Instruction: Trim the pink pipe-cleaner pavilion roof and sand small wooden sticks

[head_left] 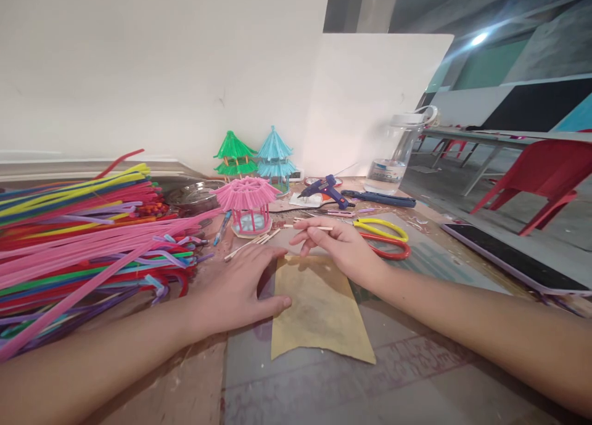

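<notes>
Between thumb and fingers, my right hand (340, 246) pinches a short thin wooden stick (324, 228) above the far end of a tan sheet (319, 308) that looks like sandpaper. My left hand (243, 283) is open, thumb and fingers apart, at the sheet's left edge; the thumb tip reaches over that edge. Just beyond the left fingers lie several loose wooden sticks (252, 245). Behind them stands a small pink pavilion (247, 206) with a fringed roof and pink posts. Yellow-handled scissors (386, 229) and red-handled scissors (391, 249) lie beside my right hand, their blades mostly hidden.
Bundles of coloured pipe cleaners (92, 246) fill the left side. Green (235, 150) and blue (275, 156) pavilions stand at the back. A blue glue gun (326, 189), a water bottle (388, 156), dark-blue-handled pliers (383, 198) and a phone (513, 255) lie to the right.
</notes>
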Action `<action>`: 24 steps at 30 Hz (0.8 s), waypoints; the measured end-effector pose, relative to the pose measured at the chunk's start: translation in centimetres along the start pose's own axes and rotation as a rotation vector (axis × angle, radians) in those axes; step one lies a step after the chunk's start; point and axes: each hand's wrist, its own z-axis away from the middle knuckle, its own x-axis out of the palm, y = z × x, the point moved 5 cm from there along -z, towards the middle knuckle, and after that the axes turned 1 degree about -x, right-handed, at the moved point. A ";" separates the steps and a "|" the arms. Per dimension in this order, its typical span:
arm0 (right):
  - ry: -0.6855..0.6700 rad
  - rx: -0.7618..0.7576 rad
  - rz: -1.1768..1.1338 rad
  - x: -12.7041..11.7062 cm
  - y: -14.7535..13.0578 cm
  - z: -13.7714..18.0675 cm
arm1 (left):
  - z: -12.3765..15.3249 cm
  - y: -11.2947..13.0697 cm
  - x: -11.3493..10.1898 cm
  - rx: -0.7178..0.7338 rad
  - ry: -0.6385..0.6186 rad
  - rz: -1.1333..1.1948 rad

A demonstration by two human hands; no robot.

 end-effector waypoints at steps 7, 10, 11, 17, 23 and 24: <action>-0.052 -0.055 0.326 0.4 0.0 0.4 | -0.1 0.0 0.2 -0.027 -0.044 0.020; -0.143 -0.131 0.547 1.2 -0.6 0.7 | -0.2 0.0 0.1 -0.043 -0.057 0.011; -0.172 -0.151 0.597 1.4 -0.7 0.8 | -0.2 0.1 0.1 -0.047 -0.064 0.009; -0.151 -0.259 0.886 1.3 -0.8 0.4 | -0.3 0.1 0.1 -0.048 -0.086 -0.002; -0.194 -0.240 0.815 1.5 -0.8 0.4 | -0.4 0.1 0.1 -0.071 -0.098 -0.001; -0.200 -0.232 0.803 1.5 -0.7 0.3 | -0.4 0.1 0.2 -0.068 -0.098 -0.001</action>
